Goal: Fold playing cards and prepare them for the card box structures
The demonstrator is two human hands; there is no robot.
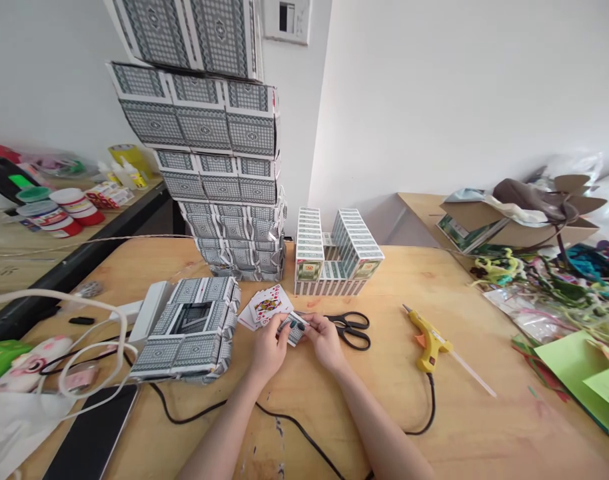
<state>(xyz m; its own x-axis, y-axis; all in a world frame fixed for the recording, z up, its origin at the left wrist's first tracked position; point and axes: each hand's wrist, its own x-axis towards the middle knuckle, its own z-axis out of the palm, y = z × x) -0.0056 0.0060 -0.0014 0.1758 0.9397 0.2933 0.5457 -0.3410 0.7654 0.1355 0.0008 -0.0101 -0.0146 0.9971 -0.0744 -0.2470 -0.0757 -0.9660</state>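
Forearms (224, 427) nearest, six o'clock. Left hand (269, 343) and right hand (327, 343) both pinch a playing card (295, 335); scissors (352, 327) at three. Seems a bend: best pressed evenly, corners square.

Held card (293, 333): between the left hand (269, 343) and the right hand (327, 341), over the worktop (384, 363)
Loose cards (265, 305): on the worktop, just beyond the left hand
Scissors (353, 326): handles just right of the right hand
Glue gun (429, 340): farther right, well apart from the scissors
Card tower (219, 173): back, left of centre
Box stack (309, 243): just right of the tower
Card frame (182, 355): left of the hands, in front of the tower
Power strip (151, 310): beside the frame, on its left
Paper (569, 363): at the right edge
Yarn (554, 285): behind the paper, before the cardboard box (529, 225)
Paint tubs (77, 207): on a second worktop (22, 267), far left
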